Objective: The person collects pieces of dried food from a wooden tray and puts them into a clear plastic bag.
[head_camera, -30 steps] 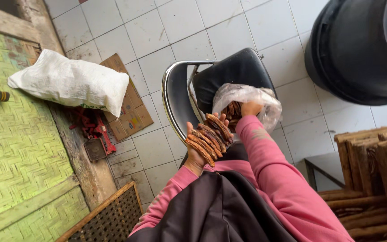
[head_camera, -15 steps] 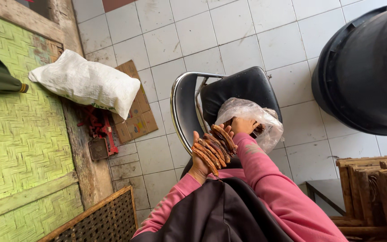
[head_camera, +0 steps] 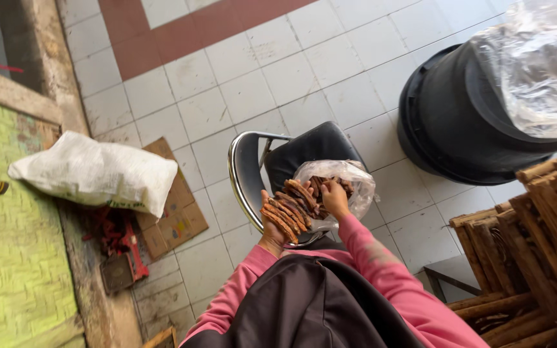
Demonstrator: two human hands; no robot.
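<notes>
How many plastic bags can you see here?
2. One clear bag sits on the chair, with the right hand in it; the left hand holds brown sticks beside it. Another bag covers the black bin. Others may be hidden.

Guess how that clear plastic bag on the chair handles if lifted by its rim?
Likely floppy: the clear plastic bag looks thin and crumpled, slumped on the chair. Probably sags under the brown sticks inside. The right hand is at its mouth.

Black chair (head_camera: 304,151) seat bears clear plastic bag (head_camera: 349,177).
</notes>
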